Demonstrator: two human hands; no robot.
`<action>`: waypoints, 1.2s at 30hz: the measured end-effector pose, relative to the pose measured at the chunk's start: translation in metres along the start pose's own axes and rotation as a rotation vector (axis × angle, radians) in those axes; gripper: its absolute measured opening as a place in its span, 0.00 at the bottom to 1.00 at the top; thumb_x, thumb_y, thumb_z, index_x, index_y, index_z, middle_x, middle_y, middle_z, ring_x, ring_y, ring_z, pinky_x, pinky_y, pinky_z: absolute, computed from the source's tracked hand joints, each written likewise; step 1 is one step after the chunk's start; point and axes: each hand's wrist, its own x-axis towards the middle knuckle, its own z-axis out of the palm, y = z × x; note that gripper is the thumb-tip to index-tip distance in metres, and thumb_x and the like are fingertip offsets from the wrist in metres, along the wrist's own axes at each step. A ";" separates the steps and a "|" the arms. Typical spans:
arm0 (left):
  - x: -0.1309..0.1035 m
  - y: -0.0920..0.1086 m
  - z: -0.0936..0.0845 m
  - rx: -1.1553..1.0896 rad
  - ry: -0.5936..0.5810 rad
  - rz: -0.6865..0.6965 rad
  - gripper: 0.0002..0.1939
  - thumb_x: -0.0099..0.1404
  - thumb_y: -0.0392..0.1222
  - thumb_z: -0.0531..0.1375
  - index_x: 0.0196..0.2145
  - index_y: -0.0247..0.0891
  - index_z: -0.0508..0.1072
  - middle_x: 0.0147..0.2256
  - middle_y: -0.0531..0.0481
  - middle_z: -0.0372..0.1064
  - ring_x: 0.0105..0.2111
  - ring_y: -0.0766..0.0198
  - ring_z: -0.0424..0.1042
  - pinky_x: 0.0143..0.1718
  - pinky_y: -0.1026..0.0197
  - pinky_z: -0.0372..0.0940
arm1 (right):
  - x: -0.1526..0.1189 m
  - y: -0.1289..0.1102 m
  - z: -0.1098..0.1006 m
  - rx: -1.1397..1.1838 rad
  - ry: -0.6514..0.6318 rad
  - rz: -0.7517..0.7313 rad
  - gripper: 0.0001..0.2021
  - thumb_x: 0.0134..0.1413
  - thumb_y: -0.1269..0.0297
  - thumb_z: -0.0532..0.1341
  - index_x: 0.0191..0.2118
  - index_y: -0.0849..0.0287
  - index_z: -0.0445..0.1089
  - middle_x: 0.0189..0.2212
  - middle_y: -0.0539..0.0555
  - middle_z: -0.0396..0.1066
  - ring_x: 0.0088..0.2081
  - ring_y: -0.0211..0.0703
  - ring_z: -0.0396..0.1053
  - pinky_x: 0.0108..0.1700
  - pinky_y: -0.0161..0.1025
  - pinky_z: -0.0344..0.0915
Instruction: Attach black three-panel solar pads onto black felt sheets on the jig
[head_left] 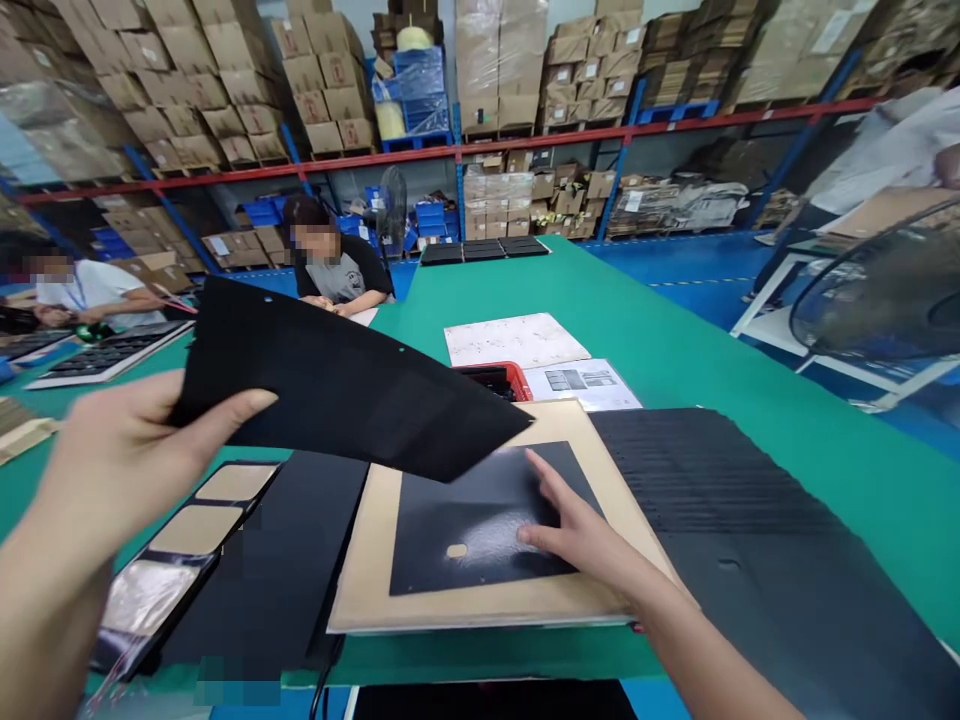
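Left hand (124,450) holding black sheet (337,388), red basket (516,376), apparently dark parts inside (486,381)

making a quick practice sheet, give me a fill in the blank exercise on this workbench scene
The left hand shows its ____ in front of the raised black sheet.
Beyond the right hand and the glossy dark panel beneath it, the tabletop is coloured ____.
The small basket beyond the tan board is coloured ____.
The fanned stack of dark sheets lies, as pictured, to the board's ____.

Missing words: thumb; green; red; right.
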 end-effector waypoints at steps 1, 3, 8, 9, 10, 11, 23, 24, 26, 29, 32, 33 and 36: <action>-0.003 0.005 0.012 -0.057 -0.042 -0.004 0.30 0.42 0.71 0.61 0.31 0.43 0.78 0.29 0.59 0.75 0.38 0.48 0.73 0.41 0.49 0.69 | 0.001 -0.002 0.003 0.186 -0.062 0.009 0.45 0.47 0.50 0.67 0.67 0.47 0.42 0.65 0.58 0.46 0.62 0.54 0.52 0.57 0.51 0.58; -0.011 0.007 0.036 -0.179 -0.169 -0.034 0.27 0.44 0.68 0.62 0.32 0.43 0.78 0.32 0.56 0.76 0.38 0.46 0.73 0.38 0.49 0.70 | 0.001 -0.005 0.004 0.413 -0.120 0.028 0.39 0.44 0.49 0.68 0.62 0.52 0.57 0.56 0.60 0.64 0.53 0.54 0.64 0.52 0.48 0.63; -0.040 -0.005 0.087 -0.435 -0.446 -0.192 0.28 0.42 0.65 0.66 0.33 0.40 0.77 0.36 0.48 0.77 0.40 0.44 0.74 0.36 0.50 0.73 | -0.012 -0.010 -0.027 0.389 0.110 0.130 0.17 0.47 0.50 0.67 0.37 0.59 0.75 0.33 0.55 0.75 0.33 0.46 0.70 0.35 0.41 0.66; -0.048 -0.007 0.094 -0.488 -0.508 -0.230 0.29 0.41 0.65 0.67 0.34 0.39 0.77 0.37 0.48 0.77 0.40 0.44 0.74 0.37 0.50 0.73 | -0.016 -0.010 -0.035 0.393 0.139 0.149 0.17 0.46 0.50 0.67 0.36 0.59 0.75 0.34 0.55 0.75 0.34 0.46 0.70 0.35 0.40 0.66; -0.056 -0.009 0.101 -0.541 -0.575 -0.273 0.29 0.41 0.64 0.68 0.34 0.39 0.77 0.37 0.47 0.77 0.40 0.44 0.75 0.38 0.50 0.73 | -0.019 -0.011 -0.042 0.408 0.156 0.173 0.17 0.46 0.50 0.68 0.36 0.59 0.74 0.35 0.55 0.75 0.35 0.46 0.70 0.37 0.40 0.66; -0.064 -0.011 0.106 -0.591 -0.645 -0.317 0.29 0.40 0.62 0.69 0.34 0.39 0.77 0.37 0.47 0.77 0.40 0.45 0.75 0.38 0.50 0.73 | -0.023 -0.013 -0.048 0.426 0.173 0.199 0.17 0.45 0.50 0.69 0.35 0.58 0.74 0.35 0.54 0.75 0.36 0.46 0.70 0.39 0.40 0.67; -0.110 -0.023 0.136 -0.677 -0.962 -0.543 0.27 0.41 0.56 0.70 0.35 0.36 0.76 0.38 0.44 0.78 0.40 0.48 0.76 0.42 0.50 0.72 | -0.032 -0.007 -0.055 0.381 0.152 0.390 0.21 0.38 0.44 0.70 0.28 0.57 0.69 0.29 0.54 0.74 0.35 0.47 0.71 0.41 0.42 0.67; -0.110 -0.025 0.138 -0.672 -0.966 -0.529 0.27 0.41 0.56 0.70 0.36 0.36 0.76 0.38 0.43 0.77 0.40 0.48 0.76 0.42 0.50 0.71 | -0.032 -0.007 -0.054 0.376 0.148 0.396 0.21 0.38 0.44 0.70 0.28 0.57 0.69 0.29 0.54 0.74 0.34 0.47 0.71 0.41 0.42 0.67; -0.110 -0.028 0.141 -0.655 -0.989 -0.499 0.27 0.42 0.56 0.70 0.36 0.36 0.76 0.39 0.43 0.77 0.40 0.47 0.76 0.42 0.49 0.71 | -0.033 -0.006 -0.053 0.356 0.143 0.401 0.21 0.38 0.43 0.69 0.27 0.57 0.68 0.29 0.54 0.73 0.34 0.47 0.71 0.41 0.42 0.67; -0.111 -0.032 0.145 -0.617 -1.020 -0.455 0.26 0.44 0.56 0.69 0.38 0.36 0.76 0.41 0.42 0.77 0.41 0.47 0.75 0.42 0.49 0.71 | -0.035 -0.008 -0.052 0.291 0.131 0.388 0.22 0.40 0.42 0.68 0.26 0.56 0.66 0.28 0.53 0.72 0.34 0.47 0.69 0.40 0.42 0.66; -0.112 -0.035 0.147 -0.578 -1.020 -0.434 0.25 0.46 0.55 0.68 0.38 0.36 0.76 0.41 0.43 0.77 0.41 0.47 0.75 0.42 0.49 0.71 | -0.035 -0.010 -0.053 0.213 0.115 0.380 0.23 0.41 0.40 0.66 0.26 0.56 0.66 0.28 0.54 0.71 0.34 0.47 0.68 0.37 0.41 0.65; -0.112 -0.036 0.147 -0.576 -1.021 -0.432 0.25 0.46 0.55 0.68 0.38 0.36 0.76 0.41 0.43 0.77 0.41 0.47 0.75 0.42 0.49 0.71 | -0.035 -0.011 -0.053 0.194 0.111 0.382 0.23 0.41 0.39 0.65 0.26 0.56 0.66 0.29 0.54 0.71 0.33 0.47 0.67 0.37 0.41 0.65; -0.112 -0.037 0.147 -0.584 -1.029 -0.427 0.25 0.46 0.55 0.68 0.39 0.36 0.76 0.41 0.44 0.77 0.41 0.47 0.75 0.42 0.49 0.71 | -0.035 -0.012 -0.052 0.167 0.117 0.379 0.23 0.40 0.39 0.65 0.25 0.56 0.64 0.26 0.52 0.68 0.31 0.45 0.65 0.34 0.40 0.63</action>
